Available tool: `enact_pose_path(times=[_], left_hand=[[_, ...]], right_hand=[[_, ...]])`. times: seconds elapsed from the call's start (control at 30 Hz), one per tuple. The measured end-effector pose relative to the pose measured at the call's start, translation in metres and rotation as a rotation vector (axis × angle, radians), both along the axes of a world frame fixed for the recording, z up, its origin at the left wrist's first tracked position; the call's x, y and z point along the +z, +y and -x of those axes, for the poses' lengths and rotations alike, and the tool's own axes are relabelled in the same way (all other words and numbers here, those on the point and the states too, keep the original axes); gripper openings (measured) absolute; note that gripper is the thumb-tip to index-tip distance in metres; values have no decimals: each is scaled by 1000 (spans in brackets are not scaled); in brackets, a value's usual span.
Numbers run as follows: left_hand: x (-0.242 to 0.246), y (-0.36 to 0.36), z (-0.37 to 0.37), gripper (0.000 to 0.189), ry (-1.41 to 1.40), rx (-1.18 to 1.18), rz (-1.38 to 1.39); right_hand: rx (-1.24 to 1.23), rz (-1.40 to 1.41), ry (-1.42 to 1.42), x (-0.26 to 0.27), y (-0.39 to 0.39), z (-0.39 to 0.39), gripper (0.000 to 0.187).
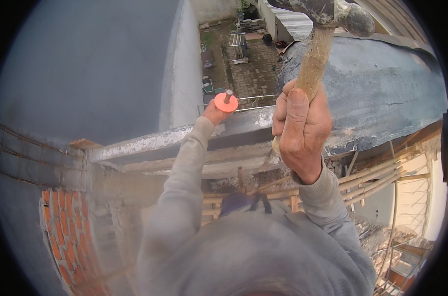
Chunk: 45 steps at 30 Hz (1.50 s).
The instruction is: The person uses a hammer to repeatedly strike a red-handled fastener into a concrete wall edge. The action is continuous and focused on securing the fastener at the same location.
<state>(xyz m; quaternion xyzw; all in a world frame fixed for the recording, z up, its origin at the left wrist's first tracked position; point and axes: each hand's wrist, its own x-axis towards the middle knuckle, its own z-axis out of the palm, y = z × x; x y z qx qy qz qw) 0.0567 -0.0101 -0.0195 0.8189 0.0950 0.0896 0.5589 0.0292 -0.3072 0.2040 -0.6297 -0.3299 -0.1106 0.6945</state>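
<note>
My left hand (212, 113) grips a cold chisel with a round orange hand guard (224, 105), its metal striking end pointing up towards me. The chisel's lower end is hidden behind the guard and hand. It is held at the far edge of a concrete beam (142, 145) with flaking white patches. Raised nearer the camera, my right hand (305, 129) is closed around the worn wooden handle of a hammer (315, 55). The hammer's dusty metal head is at the top of the view, partly cut off, apart from the chisel.
Beyond the beam is a drop to a paved yard (251, 74). Thin metal rods (259, 108) stick out near the chisel. A blue-grey sheet covering (371, 88) lies right, bamboo poles (375, 184) below it. At left are rebar (20, 155) and a brick wall (66, 229).
</note>
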Motion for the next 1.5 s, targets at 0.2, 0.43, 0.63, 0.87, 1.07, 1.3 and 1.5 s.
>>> enact_pose_path(times=[0.2,0.43,0.63,0.87,1.07,1.3,1.5], left_hand=[[-7,3,0,43,16,29,62],[4,4,7,38,70,106,162],[-5,3,10,33,-62,29,147],[1,5,10,28,-146,-11,112],[-11,4,2,36,-65,56,203],[-28,7,3,42,-53,85,282],[-29,13,2,38,-105,72,294]], right_hand=[[-14,486,8,-58,50,-14,34],[98,292,163,-63,35,-37,36],[-163,548,-456,-87,59,-26,34],[222,555,51,-29,31,1,36],[63,157,-99,36,24,4,36],[-243,498,-257,-25,62,6,35],[186,433,443,3,36,5,35]])
